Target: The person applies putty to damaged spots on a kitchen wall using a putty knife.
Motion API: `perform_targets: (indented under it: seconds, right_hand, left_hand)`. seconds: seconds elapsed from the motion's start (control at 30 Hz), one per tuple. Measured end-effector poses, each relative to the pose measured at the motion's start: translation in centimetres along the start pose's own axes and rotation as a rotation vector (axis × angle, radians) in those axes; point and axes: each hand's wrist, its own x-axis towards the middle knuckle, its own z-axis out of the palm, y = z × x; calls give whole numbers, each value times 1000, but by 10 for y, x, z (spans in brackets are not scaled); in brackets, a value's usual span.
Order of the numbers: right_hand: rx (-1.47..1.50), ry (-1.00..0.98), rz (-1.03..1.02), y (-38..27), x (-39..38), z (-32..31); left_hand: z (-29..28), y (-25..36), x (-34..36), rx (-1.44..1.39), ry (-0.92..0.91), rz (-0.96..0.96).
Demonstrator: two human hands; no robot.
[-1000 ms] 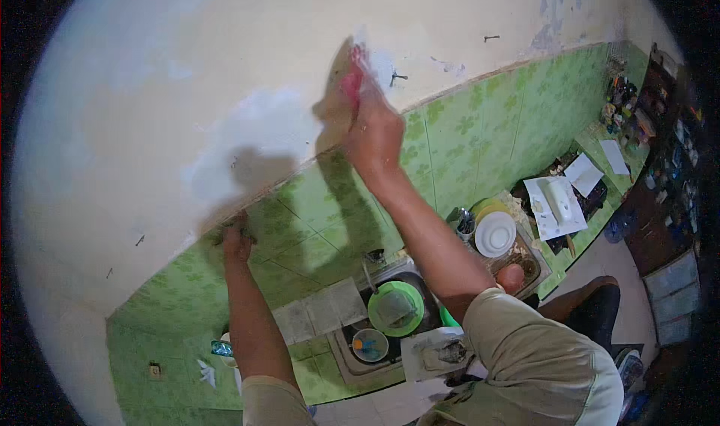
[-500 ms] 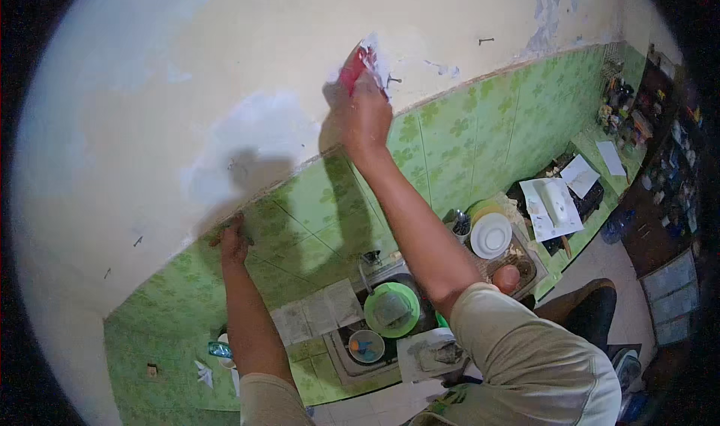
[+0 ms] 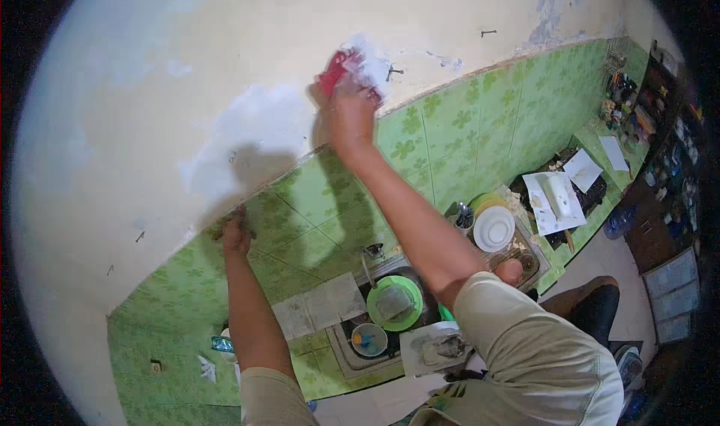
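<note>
My right hand [image 3: 352, 118] is closed round a red putty spreader [image 3: 334, 69] pressed against the cream wall [image 3: 255, 43], just above the tile edge. A wet-looking white putty patch [image 3: 365, 55] lies along the spreader's right side, close to a nail [image 3: 394, 71] sticking out of the wall. Lower on the left, my left hand [image 3: 237, 235] leans on the green tiles [image 3: 300, 238] near their top edge, its fingers spread and holding nothing. Between the hands is a broad white patch [image 3: 251, 130], partly under my shadow.
Below my arms, a sink [image 3: 349, 362] holds a green basin [image 3: 412, 313] and a small bowl [image 3: 369, 340]. White plates [image 3: 493, 229] stand on the right beside a cutlery cup [image 3: 463, 216]. Farther right, papers [image 3: 581, 169] lie on the counter. Another nail [image 3: 488, 33] juts out at upper right.
My right hand and the red spreader have moved a little left along the wall, showing more white putty to their right. My left hand stays on the tiles.
</note>
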Motion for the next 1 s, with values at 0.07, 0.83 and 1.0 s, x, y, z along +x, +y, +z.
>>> perform_targets:
  seconds: [0.07,0.83,1.0]
  right_hand:
    - [7,-628,185,-14,-18,24]
    - [303,-193,209,4,-1,-44]
    - [-195,-207,-152,-10,-48,18]
  left_hand:
    - [39,-16,1,-54,43,-77]
    - [44,20,-33,236,82,-48]
    - [70,14,-18,301,80,-38]
